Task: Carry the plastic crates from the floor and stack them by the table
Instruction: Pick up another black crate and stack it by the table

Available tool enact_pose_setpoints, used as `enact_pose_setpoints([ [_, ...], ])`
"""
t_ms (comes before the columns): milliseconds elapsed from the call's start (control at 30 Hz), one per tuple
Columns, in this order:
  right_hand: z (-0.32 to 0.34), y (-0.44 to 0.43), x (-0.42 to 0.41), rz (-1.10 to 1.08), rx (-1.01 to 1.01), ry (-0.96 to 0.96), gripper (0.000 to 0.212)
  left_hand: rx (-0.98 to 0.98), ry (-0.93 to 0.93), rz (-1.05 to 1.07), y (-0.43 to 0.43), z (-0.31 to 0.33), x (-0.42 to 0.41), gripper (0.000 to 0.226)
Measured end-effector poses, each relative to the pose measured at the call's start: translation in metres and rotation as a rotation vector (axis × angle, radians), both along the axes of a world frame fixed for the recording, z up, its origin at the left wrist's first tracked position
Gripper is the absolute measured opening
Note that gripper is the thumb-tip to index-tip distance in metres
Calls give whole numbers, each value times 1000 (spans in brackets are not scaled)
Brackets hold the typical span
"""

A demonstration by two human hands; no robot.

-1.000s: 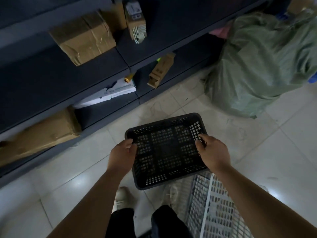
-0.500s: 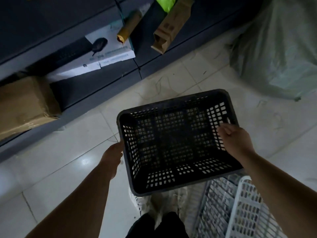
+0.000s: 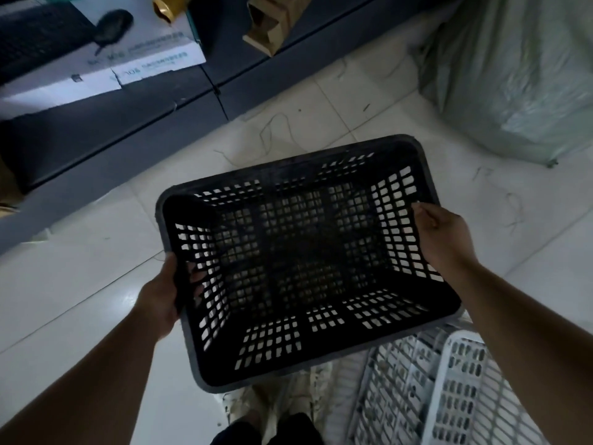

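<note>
Black crate point(image 3: 298, 261) mid-frame, both hands gripping its side rims: left hand point(image 3: 160, 292), right hand point(image 3: 444, 236); white crate point(image 3: 449, 390) lower right, partly hidden and cut off.

Crate point(image 3: 298, 261): black, grid-perforated. Second crate point(image 3: 449, 390): white lattice. Floor point(image 3: 80, 268): pale glossy tiles. Shelf point(image 3: 106, 130): dark grey. Bag point(image 3: 519, 75): pale green.
</note>
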State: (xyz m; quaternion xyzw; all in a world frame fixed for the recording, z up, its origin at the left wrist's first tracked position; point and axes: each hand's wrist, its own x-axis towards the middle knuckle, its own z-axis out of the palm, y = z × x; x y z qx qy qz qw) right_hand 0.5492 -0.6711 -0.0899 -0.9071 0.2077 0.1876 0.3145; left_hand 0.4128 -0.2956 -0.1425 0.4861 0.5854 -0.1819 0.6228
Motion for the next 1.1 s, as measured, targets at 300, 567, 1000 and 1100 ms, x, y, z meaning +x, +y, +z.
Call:
enact_pose_setpoints([
  [300,-29,-34,34,-127,-73,195,41,120,-64,16,10,-17,18,57],
  [567,-58,-46,27,-401,327,384,67,50,-85,3,15,-15,24,57],
  [1000,-58,-48,17,-499,306,306,65,46,-62,6,16,4,26,55],
  [1100,-39,-41,9,-511,278,294,64,64,-33,3,25,26,24,54],
])
